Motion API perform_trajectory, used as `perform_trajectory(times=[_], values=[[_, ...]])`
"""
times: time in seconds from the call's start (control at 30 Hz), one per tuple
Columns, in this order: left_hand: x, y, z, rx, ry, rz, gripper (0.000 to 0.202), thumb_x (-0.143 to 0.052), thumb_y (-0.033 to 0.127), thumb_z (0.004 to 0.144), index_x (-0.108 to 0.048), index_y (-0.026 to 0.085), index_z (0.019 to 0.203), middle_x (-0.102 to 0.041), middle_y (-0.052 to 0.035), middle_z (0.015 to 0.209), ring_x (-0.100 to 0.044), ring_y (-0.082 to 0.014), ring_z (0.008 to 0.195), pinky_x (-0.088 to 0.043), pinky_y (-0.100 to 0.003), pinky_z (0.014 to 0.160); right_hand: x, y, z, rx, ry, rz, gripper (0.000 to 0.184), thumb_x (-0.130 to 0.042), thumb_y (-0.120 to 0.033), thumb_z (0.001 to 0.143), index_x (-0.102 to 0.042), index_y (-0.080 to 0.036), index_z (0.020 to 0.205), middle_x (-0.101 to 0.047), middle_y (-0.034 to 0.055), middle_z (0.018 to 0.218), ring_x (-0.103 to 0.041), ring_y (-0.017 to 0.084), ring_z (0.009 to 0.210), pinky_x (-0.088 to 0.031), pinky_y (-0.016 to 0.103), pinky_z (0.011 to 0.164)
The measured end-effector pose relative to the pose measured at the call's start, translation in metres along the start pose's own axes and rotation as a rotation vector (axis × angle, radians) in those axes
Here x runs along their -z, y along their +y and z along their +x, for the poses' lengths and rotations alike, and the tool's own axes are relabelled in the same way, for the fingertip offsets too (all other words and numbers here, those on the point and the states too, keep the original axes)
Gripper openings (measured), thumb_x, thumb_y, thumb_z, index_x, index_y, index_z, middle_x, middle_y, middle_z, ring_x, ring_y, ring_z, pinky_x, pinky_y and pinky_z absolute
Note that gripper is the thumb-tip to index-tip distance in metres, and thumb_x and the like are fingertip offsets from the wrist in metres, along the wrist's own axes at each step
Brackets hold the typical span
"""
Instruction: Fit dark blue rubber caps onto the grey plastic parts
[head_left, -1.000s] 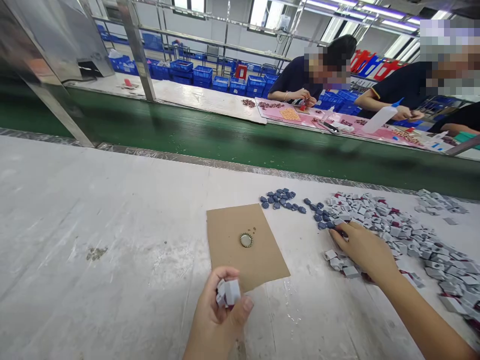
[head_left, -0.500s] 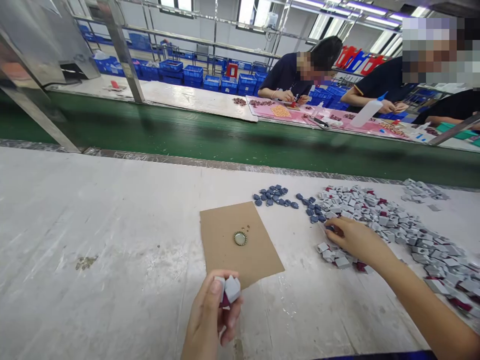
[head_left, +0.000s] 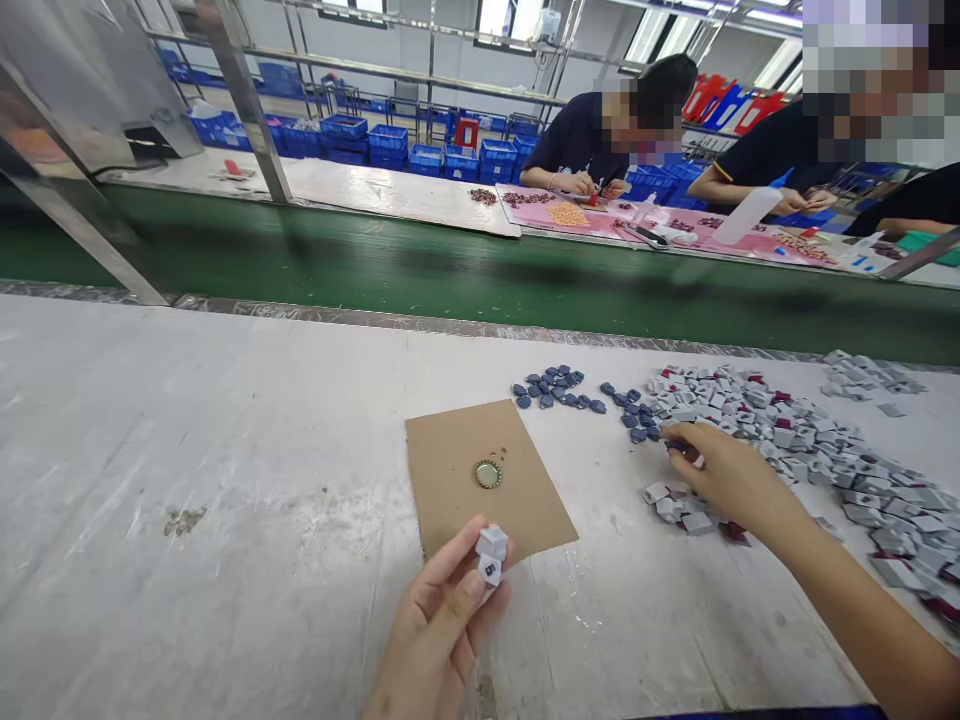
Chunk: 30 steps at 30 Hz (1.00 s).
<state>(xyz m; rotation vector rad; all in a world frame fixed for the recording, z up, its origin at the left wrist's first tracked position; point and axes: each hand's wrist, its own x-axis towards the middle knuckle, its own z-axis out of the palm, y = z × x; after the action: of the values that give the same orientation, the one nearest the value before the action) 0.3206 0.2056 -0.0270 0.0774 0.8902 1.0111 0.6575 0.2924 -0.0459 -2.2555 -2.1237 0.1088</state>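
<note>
We find the left hand (head_left: 446, 620) nearest, palm tilted up, thumb and fingers pinching grey pieces (head_left: 492, 545) by the cardboard's (head_left: 457, 505) near edge. Farther out, the right hand (head_left: 731, 480) slants in, knuckles up, fingers curled round a dark piece (head_left: 679, 446) beside the grey pile (head_left: 787, 435).

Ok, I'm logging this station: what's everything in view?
Cardboard: one, brown, on table
Bottle cap: one, metallic, on cardboard
Blue pieces: many, dark blue, beyond cardboard
Grey pieces: many, grey and dark red, table's right
Table: one, whitish, foreground
Belt: one, green, beyond table
Far bench: one, white, behind belt
Pink sheet: one, pink, far bench
Bottle: one, white, blue-tipped, far bench
Crates: many, blue, background
People: at least three, dark-clothed, behind far bench
Left hand: one, bare, holding grey pieces near cardboard
Right hand: one, bare, holding dark piece
</note>
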Motion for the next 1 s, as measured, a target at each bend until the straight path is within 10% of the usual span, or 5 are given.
perform_trajectory(times=[0.2, 0.57, 1.0], values=[[0.000, -0.008, 0.004, -0.120, 0.031, -0.051, 0.042, -0.086, 0.017, 0.047, -0.071, 0.026, 0.086, -0.073, -0.0012, 0.085, -0.065, -0.0120, 0.085, -0.051, -0.013, 0.068, 0.024, -0.061, -0.020, 0.107, -0.058, 0.580, 0.027, -0.051, -0.039, 0.081, -0.063, -0.024, 0.099, -0.061, 0.0065, 0.100, -0.060, 0.021, 0.085, -0.052, 0.029, 0.066], [0.001, -0.001, -0.004, -0.009, 0.119, -0.086, 0.041, -0.088, 0.020, 0.039, -0.073, 0.023, 0.077, -0.074, 0.0003, 0.072, -0.066, -0.0078, 0.065, -0.053, -0.010, 0.059, 0.023, -0.161, -0.050, 0.136, -0.670, 1.490, 0.018, -0.059, -0.033, 0.083, -0.057, -0.018, 0.093, -0.055, -0.0011, 0.070, -0.055, 0.008, 0.056, -0.048, 0.021, 0.052], [0.010, -0.003, -0.001, -0.127, -0.026, 0.043, 0.035, -0.084, 0.030, 0.051, -0.072, 0.023, 0.083, -0.070, -0.0025, 0.067, -0.061, -0.0122, 0.062, -0.051, -0.018, 0.050, 0.023, -0.179, -0.071, 0.253, -0.494, 1.310, 0.013, -0.049, -0.032, 0.088, -0.055, -0.021, 0.092, -0.047, -0.0034, 0.062, -0.047, 0.008, 0.049, -0.040, 0.021, 0.046]])
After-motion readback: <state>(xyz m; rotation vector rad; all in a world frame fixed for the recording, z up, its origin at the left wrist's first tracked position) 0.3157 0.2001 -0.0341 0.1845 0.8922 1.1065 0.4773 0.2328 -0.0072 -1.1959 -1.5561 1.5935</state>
